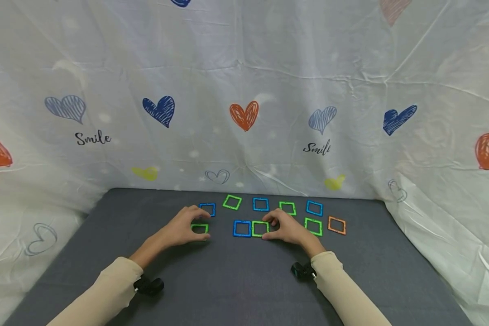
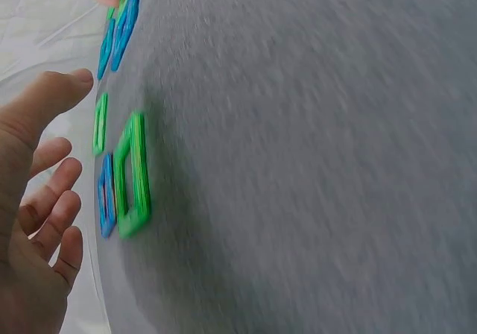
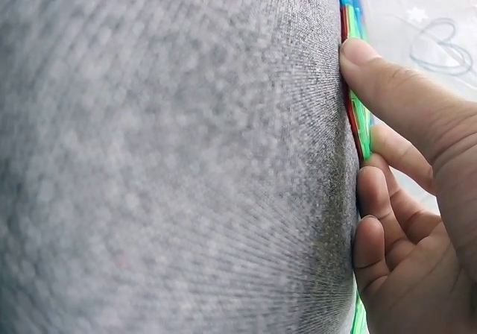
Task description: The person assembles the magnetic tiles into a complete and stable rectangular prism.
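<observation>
My left hand (image 1: 183, 227) hovers over a green square frame (image 1: 199, 224), fingers and thumb spread apart. In the left wrist view that hand (image 2: 37, 192) holds nothing, and a gap separates it from the green frame (image 2: 140, 174). A blue square frame (image 1: 213, 209) lies just behind it. Near the middle, a blue square frame (image 1: 242, 236) and another green square frame (image 1: 261, 236) lie edge to edge. With thumb and index finger, my right hand (image 1: 287, 227) grips this second green frame at its right side; the right wrist view shows the thumb on its edge.
Behind the hands runs a loose row: a green frame (image 1: 232, 196), a blue one (image 1: 261, 198), a green one (image 1: 287, 203) and a blue one (image 1: 314, 202). Right of my right hand lie a green (image 1: 313, 220) and an orange frame (image 1: 337, 219). A white printed curtain (image 1: 277, 172) borders the table (image 1: 244, 280).
</observation>
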`<move>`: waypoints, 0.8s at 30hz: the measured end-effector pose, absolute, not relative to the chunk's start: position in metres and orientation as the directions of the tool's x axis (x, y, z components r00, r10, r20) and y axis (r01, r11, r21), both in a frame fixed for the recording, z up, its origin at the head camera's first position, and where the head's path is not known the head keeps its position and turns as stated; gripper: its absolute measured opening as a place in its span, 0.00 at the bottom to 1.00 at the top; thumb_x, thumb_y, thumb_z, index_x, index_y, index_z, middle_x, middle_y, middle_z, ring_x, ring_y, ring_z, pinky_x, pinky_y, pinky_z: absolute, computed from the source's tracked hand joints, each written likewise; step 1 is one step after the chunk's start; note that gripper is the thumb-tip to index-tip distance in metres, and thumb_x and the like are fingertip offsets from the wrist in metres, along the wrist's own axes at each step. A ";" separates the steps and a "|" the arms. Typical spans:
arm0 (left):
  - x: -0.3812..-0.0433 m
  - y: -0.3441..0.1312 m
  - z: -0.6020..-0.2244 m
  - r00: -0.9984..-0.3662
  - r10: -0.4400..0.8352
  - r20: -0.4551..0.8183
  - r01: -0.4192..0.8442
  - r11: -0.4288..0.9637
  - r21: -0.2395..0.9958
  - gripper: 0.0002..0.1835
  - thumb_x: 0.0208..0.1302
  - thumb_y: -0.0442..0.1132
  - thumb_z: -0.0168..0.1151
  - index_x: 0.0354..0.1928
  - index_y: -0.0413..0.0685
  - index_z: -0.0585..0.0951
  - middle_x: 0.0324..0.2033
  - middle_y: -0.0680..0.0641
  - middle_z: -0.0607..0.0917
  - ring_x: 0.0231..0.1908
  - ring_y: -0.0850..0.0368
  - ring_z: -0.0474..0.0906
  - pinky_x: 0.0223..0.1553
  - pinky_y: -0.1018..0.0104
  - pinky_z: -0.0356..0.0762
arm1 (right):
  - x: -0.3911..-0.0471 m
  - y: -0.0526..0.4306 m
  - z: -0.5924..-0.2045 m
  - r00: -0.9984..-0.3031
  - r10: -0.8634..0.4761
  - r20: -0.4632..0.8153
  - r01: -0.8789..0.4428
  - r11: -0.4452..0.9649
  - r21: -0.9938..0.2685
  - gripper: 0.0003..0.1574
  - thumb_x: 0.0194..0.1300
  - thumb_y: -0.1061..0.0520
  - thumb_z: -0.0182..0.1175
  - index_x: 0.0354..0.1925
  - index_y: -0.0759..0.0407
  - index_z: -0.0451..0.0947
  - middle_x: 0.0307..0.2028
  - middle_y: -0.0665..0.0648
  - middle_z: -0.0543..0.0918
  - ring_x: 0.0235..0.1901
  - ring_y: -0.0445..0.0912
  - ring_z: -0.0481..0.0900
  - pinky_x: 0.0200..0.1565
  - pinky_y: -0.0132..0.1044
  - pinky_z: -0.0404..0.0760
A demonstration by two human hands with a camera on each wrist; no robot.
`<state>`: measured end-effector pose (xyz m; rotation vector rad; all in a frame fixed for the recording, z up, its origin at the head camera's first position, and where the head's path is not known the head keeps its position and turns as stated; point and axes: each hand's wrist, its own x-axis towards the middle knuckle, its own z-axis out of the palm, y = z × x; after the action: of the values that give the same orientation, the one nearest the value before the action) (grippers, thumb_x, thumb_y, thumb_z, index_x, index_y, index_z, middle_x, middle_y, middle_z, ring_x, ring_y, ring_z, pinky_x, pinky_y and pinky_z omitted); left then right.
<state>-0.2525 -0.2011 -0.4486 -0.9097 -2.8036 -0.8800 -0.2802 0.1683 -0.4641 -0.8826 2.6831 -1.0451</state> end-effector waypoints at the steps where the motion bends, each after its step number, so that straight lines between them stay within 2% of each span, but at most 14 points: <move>1: -0.252 -0.205 -0.449 -0.824 0.518 0.231 0.557 0.664 0.499 0.28 0.58 0.49 0.78 0.57 0.42 0.83 0.48 0.45 0.80 0.48 0.44 0.75 0.49 0.44 0.73 | -0.280 0.168 -0.464 -0.821 -0.564 0.087 -0.475 0.591 -0.653 0.30 0.59 0.53 0.77 0.56 0.63 0.81 0.49 0.55 0.79 0.44 0.48 0.75 0.47 0.46 0.77; 14: -0.245 -0.240 -0.455 -0.819 0.504 0.273 0.569 0.657 0.494 0.30 0.57 0.52 0.78 0.55 0.41 0.83 0.47 0.47 0.80 0.47 0.44 0.76 0.49 0.44 0.73 | -0.280 0.169 -0.465 -0.828 -0.555 0.080 -0.458 0.589 -0.666 0.30 0.59 0.52 0.77 0.56 0.63 0.81 0.49 0.55 0.78 0.44 0.48 0.75 0.48 0.46 0.77; 24: -0.243 -0.248 -0.459 -0.838 0.491 0.240 0.541 0.681 0.493 0.33 0.55 0.53 0.80 0.57 0.42 0.82 0.50 0.46 0.78 0.49 0.45 0.73 0.50 0.43 0.71 | -0.280 0.169 -0.466 -0.837 -0.542 0.073 -0.435 0.579 -0.690 0.30 0.59 0.52 0.78 0.56 0.60 0.81 0.49 0.52 0.79 0.46 0.47 0.75 0.49 0.46 0.77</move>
<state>-0.2426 -0.2480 -0.4591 -0.8604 -2.7987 -0.8646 -0.2801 0.1690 -0.4665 -0.8284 2.6591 -1.1015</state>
